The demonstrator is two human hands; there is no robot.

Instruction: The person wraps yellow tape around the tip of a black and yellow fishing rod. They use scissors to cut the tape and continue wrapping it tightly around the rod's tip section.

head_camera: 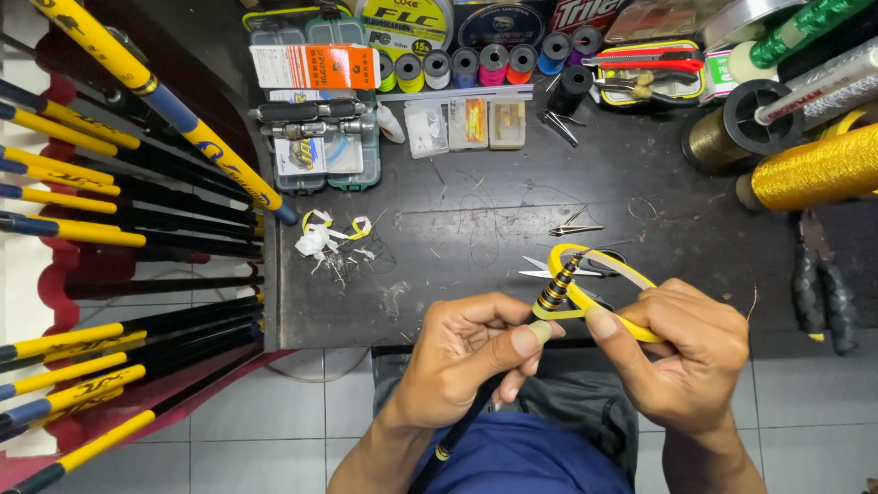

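While the rod section (558, 285) was held above the near edge of the bench (476, 197), its banded black-and-yellow tip pointed away from the person and its dark shaft ran back toward the lap. It appeared light, thin and stiff, and likely brittle at the tip; a hold close behind the banded wrap looked safest. The left hand (462, 361) formed a grip pressed together on the shaft, thumb laid along it just below the bands. The right hand (686, 352) pinched a yellow tape strip (608, 274), which looped past the tip and back into the fingers. The strip appeared thin, soft and easily creased.

Directly beyond the tip, 1 pair of scissors (549, 272) lay on the bench, with pointed tweezers (574, 227) just past it. White and yellow scraps (322, 236) lay to the left. Thread spools (494, 62) stood in a row at the far edge, near small clear boxes (466, 123). 1 large gold thread cone (814, 169) and black-handled pliers (823, 284) occupied the right side. Black and yellow rods (119, 210) were racked at the left, well apart from both hands. Nothing stood between the hands and the tip.
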